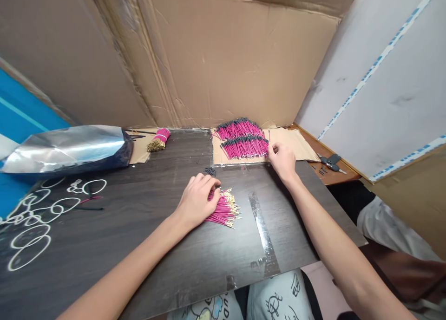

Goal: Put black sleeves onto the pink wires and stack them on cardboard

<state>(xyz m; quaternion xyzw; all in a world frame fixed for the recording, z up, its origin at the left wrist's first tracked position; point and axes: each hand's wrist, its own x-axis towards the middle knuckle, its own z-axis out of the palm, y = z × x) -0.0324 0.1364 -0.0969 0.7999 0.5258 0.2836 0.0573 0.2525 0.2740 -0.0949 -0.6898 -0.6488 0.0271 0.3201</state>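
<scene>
Magenta wires (225, 209) with gold-coloured tips lie in a loose pile on your dark wood-grain desk (132, 208). Your left hand (200, 197) lies over the pile's left part, fingers curled; whether it grips any wires can't be told. Your right hand (281, 161), beyond the pile and to its right, has thumb and forefinger drawn close at the end of the nearer row of black-capped wires (245, 147); anything between them is too small to tell. You seem to be setting a wire into that row, which would call for a gentle release that leaves its neighbours unstirred.

Well left of the pile lie white elastic loops (31, 243), with a silver foil bag (69, 148) behind them. Beyond the pile, left to right, come a tied wire bundle (159, 139), small black sleeves (210, 171) just behind it, tall cardboard (244, 55) and the rows' cardboard sheet (303, 146). Clear tape (263, 231) crosses the desk just right of the pile; a black hand tool (332, 163) lies farther right, before a pale panel (379, 69).
</scene>
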